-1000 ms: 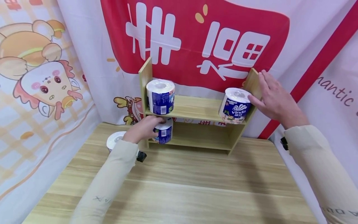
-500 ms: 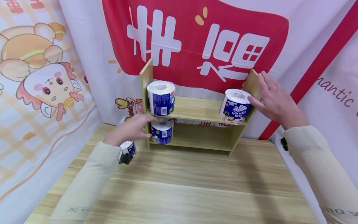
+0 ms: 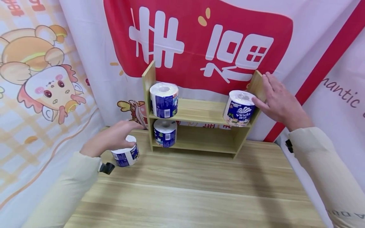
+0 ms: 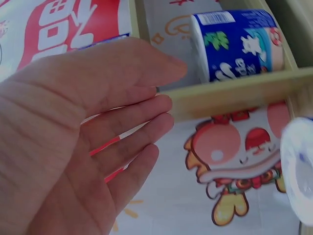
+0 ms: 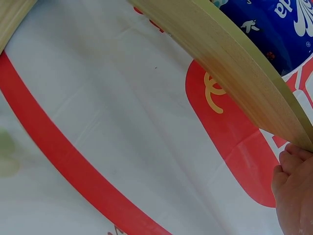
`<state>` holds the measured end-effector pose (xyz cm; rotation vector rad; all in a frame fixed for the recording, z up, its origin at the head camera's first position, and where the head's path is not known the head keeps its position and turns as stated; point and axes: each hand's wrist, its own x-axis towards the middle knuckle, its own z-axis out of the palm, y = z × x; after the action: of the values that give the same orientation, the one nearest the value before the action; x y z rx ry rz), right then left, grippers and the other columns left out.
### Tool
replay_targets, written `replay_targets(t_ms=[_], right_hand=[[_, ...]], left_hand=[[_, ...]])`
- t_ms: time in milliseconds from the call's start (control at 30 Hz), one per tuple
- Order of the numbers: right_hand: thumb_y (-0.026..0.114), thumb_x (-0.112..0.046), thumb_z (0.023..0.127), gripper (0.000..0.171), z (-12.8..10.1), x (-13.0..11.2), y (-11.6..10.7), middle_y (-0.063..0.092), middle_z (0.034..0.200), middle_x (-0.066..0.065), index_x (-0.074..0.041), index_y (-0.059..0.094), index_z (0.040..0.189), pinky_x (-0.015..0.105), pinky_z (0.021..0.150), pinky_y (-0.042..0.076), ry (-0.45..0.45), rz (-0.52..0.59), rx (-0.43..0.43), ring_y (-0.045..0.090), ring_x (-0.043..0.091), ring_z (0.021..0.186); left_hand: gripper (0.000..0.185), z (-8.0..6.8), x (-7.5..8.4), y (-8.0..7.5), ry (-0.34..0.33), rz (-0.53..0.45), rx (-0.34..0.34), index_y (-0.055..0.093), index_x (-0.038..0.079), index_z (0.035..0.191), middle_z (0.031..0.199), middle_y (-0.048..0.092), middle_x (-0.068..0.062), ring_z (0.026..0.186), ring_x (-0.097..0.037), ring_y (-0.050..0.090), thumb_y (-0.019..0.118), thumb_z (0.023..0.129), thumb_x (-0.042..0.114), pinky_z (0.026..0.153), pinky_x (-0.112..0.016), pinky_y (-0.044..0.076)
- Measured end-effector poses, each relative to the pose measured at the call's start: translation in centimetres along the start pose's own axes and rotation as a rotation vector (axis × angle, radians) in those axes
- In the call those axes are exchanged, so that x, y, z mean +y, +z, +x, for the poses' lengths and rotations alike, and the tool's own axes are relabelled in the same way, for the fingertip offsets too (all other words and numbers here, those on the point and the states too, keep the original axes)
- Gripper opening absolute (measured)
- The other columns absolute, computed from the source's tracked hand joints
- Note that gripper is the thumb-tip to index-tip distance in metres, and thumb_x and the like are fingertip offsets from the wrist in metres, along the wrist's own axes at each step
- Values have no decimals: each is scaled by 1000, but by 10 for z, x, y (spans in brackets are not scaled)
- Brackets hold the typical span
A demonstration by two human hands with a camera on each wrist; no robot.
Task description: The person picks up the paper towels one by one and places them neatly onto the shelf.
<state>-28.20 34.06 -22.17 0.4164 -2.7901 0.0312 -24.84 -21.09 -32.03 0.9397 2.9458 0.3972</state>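
Observation:
My left hand (image 3: 114, 137) hovers with fingers spread over a toilet roll (image 3: 126, 157) standing on the table, partly covering its top. Nothing shows in the palm of the left hand (image 4: 98, 122) in its wrist view. A wooden two-tier shelf (image 3: 201, 110) stands against the back cloth. At the left of its upper board sits a toilet roll (image 3: 164, 103); another roll (image 3: 165, 136) is directly below. A Vinda roll (image 3: 239, 110) sits at the upper right. My right hand (image 3: 280, 99) holds the shelf's right side panel, thumb in front beside that roll, fingers along the outside.
The wood-grain table (image 3: 182, 190) runs in front of the shelf. Printed cloth hangs behind, with a red banner (image 3: 194, 47), and on both sides. A black wrist camera (image 3: 106, 168) sits on the left sleeve cuff.
My left hand has let go of the roll on the lower board and moved left, over the roll on the table. My right hand stays at the side panel.

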Motion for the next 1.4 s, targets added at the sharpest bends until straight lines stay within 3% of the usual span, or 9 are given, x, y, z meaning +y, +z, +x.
replay_targets(t_ms=[367, 500, 633, 1067, 1400], right_hand=[[50, -58, 103, 99, 0, 0, -1, -1, 179, 19, -10, -4, 170, 78, 114, 35, -11, -17, -14, 11, 48, 163], [50, -58, 103, 99, 0, 1, -1, 0, 179, 20, -11, -4, 170, 78, 113, 36, -8, -10, -10, 11, 48, 163], [51, -58, 103, 99, 0, 1, -2, 1, 179, 20, -12, -4, 171, 79, 113, 36, -3, -4, -12, 11, 49, 163], [52, -58, 102, 99, -2, 0, -2, 0, 179, 19, -12, -4, 171, 79, 113, 35, 3, 5, -9, 11, 49, 163], [52, -58, 102, 99, 0, -1, -2, 0, 179, 18, -13, -4, 171, 78, 114, 35, 19, 8, -19, 12, 48, 163]], left_hand=[[57, -31, -27, 11, -22, 36, 24, 67, -1, 135, 135, 70, -24, 124, -48, 65, 86, 83, 12, 106, -65, 52], [56, -36, -37, 21, 9, 25, 69, 69, -5, 128, 125, 74, -24, 116, -46, 70, 88, 78, 11, 103, -64, 55], [60, -38, -44, 30, 7, -6, 93, 69, -7, 125, 123, 74, -26, 114, -47, 70, 92, 74, 13, 102, -64, 55], [60, -37, -56, 59, -102, -24, 104, 69, -7, 124, 125, 72, -27, 115, -45, 69, 92, 74, 17, 101, -62, 56], [60, -32, -66, 71, -158, -23, 78, 68, -6, 127, 130, 69, -28, 116, -44, 68, 90, 75, 15, 100, -62, 57]])
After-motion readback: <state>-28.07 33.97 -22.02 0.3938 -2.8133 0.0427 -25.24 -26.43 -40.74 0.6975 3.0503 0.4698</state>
